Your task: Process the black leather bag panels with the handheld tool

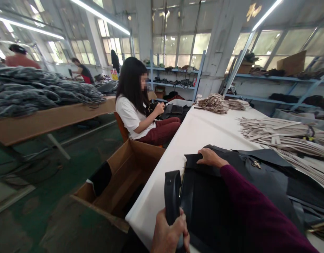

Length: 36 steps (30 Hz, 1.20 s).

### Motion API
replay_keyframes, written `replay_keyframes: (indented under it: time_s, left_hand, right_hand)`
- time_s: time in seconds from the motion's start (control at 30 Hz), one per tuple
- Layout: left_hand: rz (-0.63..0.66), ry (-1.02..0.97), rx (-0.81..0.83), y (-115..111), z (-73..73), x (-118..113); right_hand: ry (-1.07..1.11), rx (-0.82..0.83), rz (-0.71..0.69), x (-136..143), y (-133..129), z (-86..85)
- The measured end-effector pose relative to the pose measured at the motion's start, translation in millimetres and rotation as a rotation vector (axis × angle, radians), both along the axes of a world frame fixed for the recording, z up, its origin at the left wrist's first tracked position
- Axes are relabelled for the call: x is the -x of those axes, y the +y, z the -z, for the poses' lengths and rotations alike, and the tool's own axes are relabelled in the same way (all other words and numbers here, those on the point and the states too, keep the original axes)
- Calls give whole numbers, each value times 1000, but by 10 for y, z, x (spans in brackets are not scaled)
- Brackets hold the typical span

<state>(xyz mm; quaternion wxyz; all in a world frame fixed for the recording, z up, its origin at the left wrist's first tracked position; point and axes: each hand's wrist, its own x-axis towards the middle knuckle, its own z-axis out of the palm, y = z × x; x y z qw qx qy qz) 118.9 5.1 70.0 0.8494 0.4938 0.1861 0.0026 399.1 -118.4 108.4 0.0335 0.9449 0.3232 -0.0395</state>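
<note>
Far left, a long wooden table (46, 121) carries a heaped pile of grey fabric (40, 89), with bare green floor (46, 189) running open beneath and in front of it; no writing can be read anywhere. Moving in, one open cardboard box (120, 182) sits on the floor hard against the white worktable (199, 133), and behind it a co-worker in a white shirt (137, 109) sits at that table's left edge handling dark pieces. Now the person's own hands: the left hand (169, 234), low at the near table edge, is wrapped tight round a black strap handle (172, 195) that stands up from the bag. The black bag piece (209, 203) lies flat on the white top, its left side close to the table's edge. The right hand (211, 157), in a maroon sleeve (254, 214), presses flat, fingers spread, on the bag's far corner, gripping nothing. Beyond lies clear white tabletop, then two stacks of beige straps (214, 103) far off and a larger spread of them (283, 135) right.
</note>
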Motion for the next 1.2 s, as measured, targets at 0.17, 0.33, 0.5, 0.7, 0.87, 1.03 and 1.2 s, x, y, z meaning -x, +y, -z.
replay_keyframes:
  time_s: [0.17, 0.33, 0.5, 0.7, 0.87, 1.03, 1.2]
  left_hand:
    - [-2, -8, 19, -41, -95, 56]
    - [38, 6, 15, -147, -314, 186]
    - [143, 28, -14, -301, -416, 268]
    - [166, -93, -49, -353, -366, 205]
    - [-1, -100, -43, -222, -384, 155]
    - [64, -114, -12, -229, -458, 314]
    - [186, -122, -39, -318, -431, 389]
  right_hand:
    - [-85, -103, 114, 326, -121, -199]
    - [-257, -222, 293, 940, -182, -374]
    - [-325, -342, 398, 1480, -170, -389]
    - [-193, -555, 352, 1935, -343, -389]
    - [-70, -662, 470, 2060, -543, -455]
    - [-43, -649, 493, 2007, -498, -470]
    - [60, -763, 411, 2064, -378, -510]
